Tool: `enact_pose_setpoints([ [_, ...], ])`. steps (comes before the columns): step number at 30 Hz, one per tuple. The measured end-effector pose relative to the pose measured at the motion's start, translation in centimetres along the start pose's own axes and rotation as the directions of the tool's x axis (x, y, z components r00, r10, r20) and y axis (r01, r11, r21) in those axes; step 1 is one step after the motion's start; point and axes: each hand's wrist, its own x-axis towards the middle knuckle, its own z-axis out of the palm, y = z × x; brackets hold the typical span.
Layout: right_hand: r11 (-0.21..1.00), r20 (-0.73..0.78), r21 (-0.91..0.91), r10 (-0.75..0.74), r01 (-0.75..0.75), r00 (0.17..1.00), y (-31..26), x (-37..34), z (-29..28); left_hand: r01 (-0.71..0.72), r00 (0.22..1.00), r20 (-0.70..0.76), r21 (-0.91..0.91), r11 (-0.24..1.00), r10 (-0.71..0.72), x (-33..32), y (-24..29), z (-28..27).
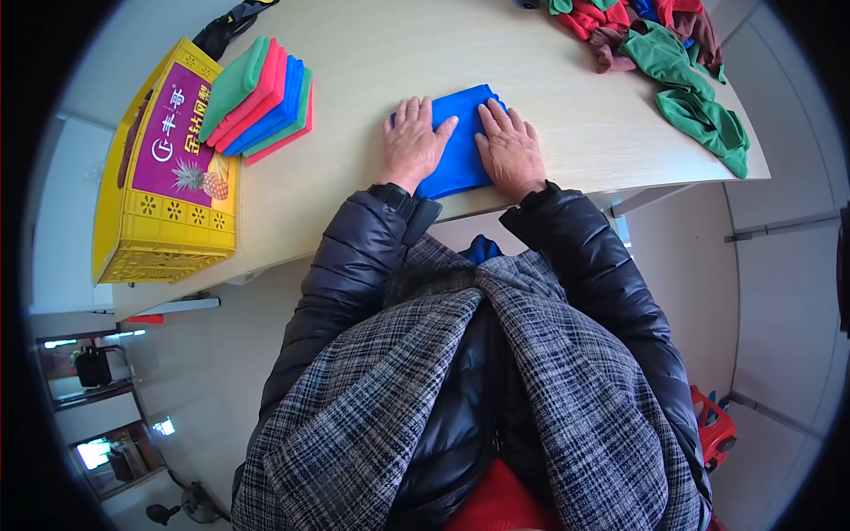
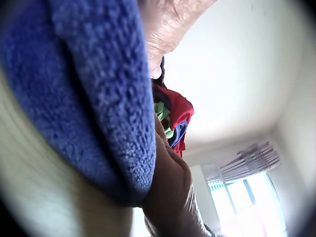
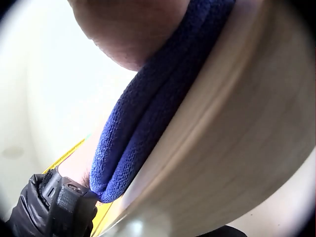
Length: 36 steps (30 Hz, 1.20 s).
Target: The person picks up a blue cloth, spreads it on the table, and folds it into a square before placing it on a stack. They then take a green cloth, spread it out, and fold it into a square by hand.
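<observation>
A folded blue towel (image 1: 459,159) lies near the front edge of the table. My left hand (image 1: 413,142) rests on its left side, fingers stretched forward and thumb turned inward over the cloth. On the right side my right hand (image 1: 513,149) rests with its fingers extended. Between the two hands the cloth shows flat and smooth. From the left wrist view, the thick fuzzy folds of the towel (image 2: 111,98) show close up. Stacked layers of the same towel (image 3: 133,128) lie along the table edge in the right wrist view, under part of a hand.
To the left, a neat stack of folded green, red and blue towels (image 1: 266,102) leans by a yellow crate (image 1: 168,226) with a purple label. A loose heap of green, red and brown cloths (image 1: 677,71) lies at the far right of the table (image 1: 354,53).
</observation>
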Motion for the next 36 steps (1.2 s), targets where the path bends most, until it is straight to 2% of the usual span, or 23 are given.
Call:
enact_pose_setpoints([
  [2,1.0,-0.007,-0.013,-0.001,0.001,1.0,0.0,-0.1,-0.1,0.032,0.999,-0.018,0.001,0.999,-0.032,-0.7,-0.7,-0.1],
  [5,1.0,-0.013,-0.017,-0.001,0.0,1.0,-0.1,-0.1,-0.2,0.148,0.988,-0.053,0.104,0.984,-0.143,-2.0,-1.4,-1.4],
  [6,1.0,-0.011,-0.02,0.002,-0.003,1.0,-0.1,-0.2,-0.2,0.142,0.989,-0.049,0.108,0.984,-0.138,-2.6,-0.9,-2.0],
  [9,1.0,-0.008,0.002,0.019,-0.019,1.0,-0.2,-0.2,-0.6,0.047,0.987,-0.162,0.145,0.988,-0.023,-4.5,1.0,-3.5],
  [10,1.0,-0.004,0.009,0.019,-0.019,1.0,-0.2,-0.3,-0.4,0.051,0.988,-0.153,0.146,0.988,-0.028,-4.9,1.7,-2.9],
  [13,1.0,-0.022,0.027,0.007,-0.006,1.0,-0.2,-0.1,0.1,-0.192,0.98,-0.044,0.047,0.98,0.194,-5.2,3.5,-1.3],
  [16,1.0,-0.034,0.013,0.022,-0.022,0.999,0.1,-0.1,-0.1,-0.204,0.976,-0.081,0.014,0.979,0.205,-5.7,3.0,-0.9],
  [22,1.0,-0.022,-0.011,0.01,-0.01,1.0,0.1,-0.3,0.0,-0.142,0.984,-0.115,-0.064,0.988,0.134,-7.3,1.7,-0.7],
  [27,1.0,-0.047,0.011,0.006,-0.006,0.999,0.5,-0.6,-0.3,-0.053,0.997,-0.068,-0.102,0.993,0.046,-8.7,0.5,-1.8],
  [30,0.999,-0.01,0.03,0.037,-0.036,0.999,1.0,-1.1,-0.9,-0.014,1.0,-0.029,-0.134,0.991,0.011,-9.5,-0.2,-2.6],
  [33,0.995,0.004,-0.062,0.077,-0.076,0.997,2.1,-1.7,-1.8,0.088,0.992,0.093,0.006,0.996,-0.088,-9.9,-1.0,-3.3],
  [35,0.989,0.009,-0.111,0.098,-0.096,0.995,2.3,-1.6,-2.5,0.057,0.998,0.032,0.045,0.997,-0.059,-9.1,-1.9,-3.9],
  [36,0.981,-0.015,-0.184,0.058,-0.059,0.998,2.3,-1.4,-2.7,0.035,0.999,-0.018,0.087,0.996,-0.033,-8.6,-2.3,-4.0],
])
